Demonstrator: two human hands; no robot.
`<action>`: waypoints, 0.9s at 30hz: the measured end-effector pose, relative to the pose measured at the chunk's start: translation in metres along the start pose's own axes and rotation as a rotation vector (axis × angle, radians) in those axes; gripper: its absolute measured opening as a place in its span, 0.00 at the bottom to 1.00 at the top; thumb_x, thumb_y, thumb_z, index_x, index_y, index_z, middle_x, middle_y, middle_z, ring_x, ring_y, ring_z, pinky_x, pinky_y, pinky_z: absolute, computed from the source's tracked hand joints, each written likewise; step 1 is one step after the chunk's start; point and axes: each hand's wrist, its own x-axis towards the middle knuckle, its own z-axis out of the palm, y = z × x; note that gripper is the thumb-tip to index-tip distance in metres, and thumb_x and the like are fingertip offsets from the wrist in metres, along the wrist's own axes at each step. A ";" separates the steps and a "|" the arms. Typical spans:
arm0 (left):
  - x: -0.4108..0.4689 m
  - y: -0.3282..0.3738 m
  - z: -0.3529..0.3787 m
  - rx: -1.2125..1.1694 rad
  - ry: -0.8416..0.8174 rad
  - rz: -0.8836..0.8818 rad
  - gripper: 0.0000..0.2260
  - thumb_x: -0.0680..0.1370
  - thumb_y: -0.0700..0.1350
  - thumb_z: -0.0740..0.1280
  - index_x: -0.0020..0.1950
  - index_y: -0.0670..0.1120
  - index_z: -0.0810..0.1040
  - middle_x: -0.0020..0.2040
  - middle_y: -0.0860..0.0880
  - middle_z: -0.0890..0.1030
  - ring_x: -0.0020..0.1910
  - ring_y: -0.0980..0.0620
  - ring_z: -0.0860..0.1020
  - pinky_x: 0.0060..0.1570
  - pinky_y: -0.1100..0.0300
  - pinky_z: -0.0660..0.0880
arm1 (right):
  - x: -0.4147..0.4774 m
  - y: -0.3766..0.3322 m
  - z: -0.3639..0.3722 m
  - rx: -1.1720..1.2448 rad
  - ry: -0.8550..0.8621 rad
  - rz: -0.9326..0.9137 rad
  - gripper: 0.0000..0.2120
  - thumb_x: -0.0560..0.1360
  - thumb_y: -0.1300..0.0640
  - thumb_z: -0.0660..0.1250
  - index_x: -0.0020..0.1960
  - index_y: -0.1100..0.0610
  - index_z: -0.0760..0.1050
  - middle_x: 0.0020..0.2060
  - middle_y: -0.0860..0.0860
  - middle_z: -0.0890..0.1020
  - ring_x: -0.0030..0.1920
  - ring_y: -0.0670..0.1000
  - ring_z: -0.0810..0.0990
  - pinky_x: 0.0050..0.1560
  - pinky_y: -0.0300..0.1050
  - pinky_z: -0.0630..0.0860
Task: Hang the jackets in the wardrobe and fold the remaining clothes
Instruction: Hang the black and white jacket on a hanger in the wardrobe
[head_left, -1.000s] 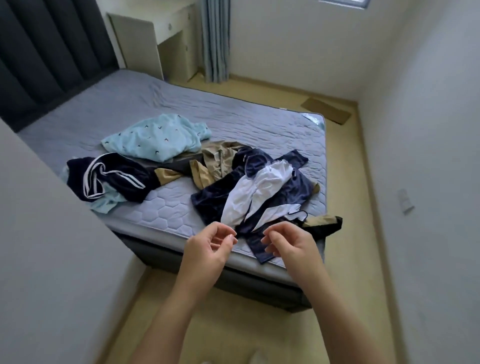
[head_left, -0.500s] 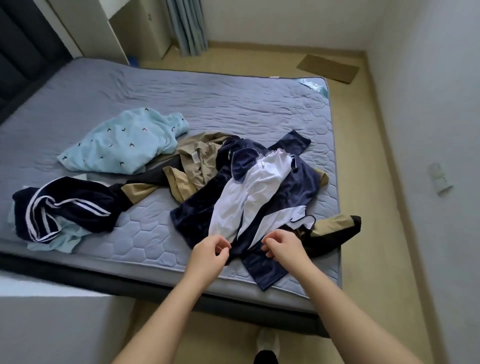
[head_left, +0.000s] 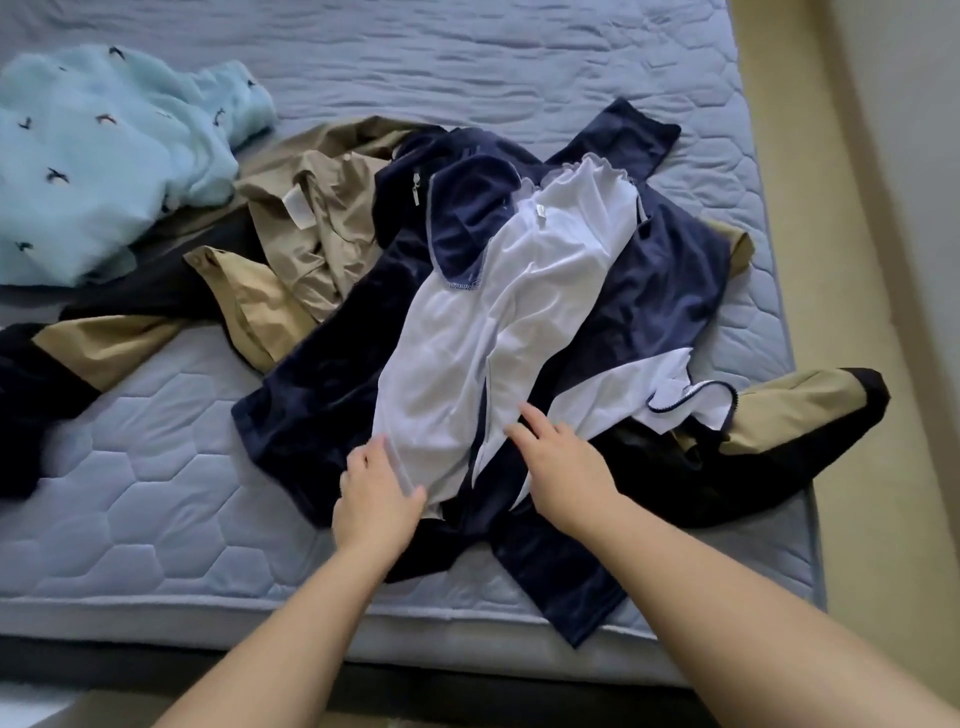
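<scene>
A navy velvet jacket (head_left: 322, 384) with white lining (head_left: 467, 338) lies open on the bed, inside up. My left hand (head_left: 376, 499) rests on the lower edge of the white lining, fingers curled at the fabric's hem. My right hand (head_left: 563, 462) lies on the lining's other panel with fingers stretched forward. Under the navy jacket lies a tan and black jacket (head_left: 291, 249), one sleeve (head_left: 795, 410) hanging toward the bed's right edge. A light blue fleece top (head_left: 104, 161) with small dark prints sits at the upper left.
The clothes lie on a grey quilted mattress (head_left: 156, 493). A dark garment (head_left: 26, 415) shows at the left edge. Yellowish floor (head_left: 841, 208) runs along the bed's right side, with a wall beyond it.
The view moved closer and lower over the bed. Both hands dropped from the air in front of me onto the white lining of the navy jacket.
</scene>
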 end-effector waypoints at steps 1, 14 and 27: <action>0.011 0.003 0.001 -0.069 0.039 -0.029 0.34 0.74 0.50 0.70 0.74 0.48 0.56 0.71 0.46 0.62 0.67 0.43 0.67 0.57 0.48 0.72 | 0.015 -0.005 0.002 -0.051 0.047 -0.045 0.37 0.70 0.68 0.65 0.74 0.49 0.55 0.77 0.49 0.48 0.59 0.55 0.69 0.42 0.46 0.70; 0.037 -0.065 0.005 0.163 -0.098 -0.141 0.08 0.74 0.36 0.55 0.39 0.45 0.70 0.44 0.44 0.76 0.40 0.42 0.73 0.39 0.56 0.69 | -0.008 0.051 0.039 -0.342 -0.231 0.102 0.13 0.76 0.62 0.61 0.58 0.55 0.78 0.55 0.51 0.81 0.56 0.55 0.81 0.50 0.46 0.75; 0.001 -0.056 -0.010 0.050 -0.439 -0.043 0.07 0.74 0.37 0.58 0.46 0.39 0.75 0.47 0.42 0.79 0.47 0.41 0.77 0.39 0.57 0.69 | -0.061 0.017 0.042 -0.100 -0.552 -0.006 0.14 0.76 0.60 0.61 0.61 0.55 0.74 0.57 0.55 0.76 0.59 0.58 0.75 0.50 0.46 0.70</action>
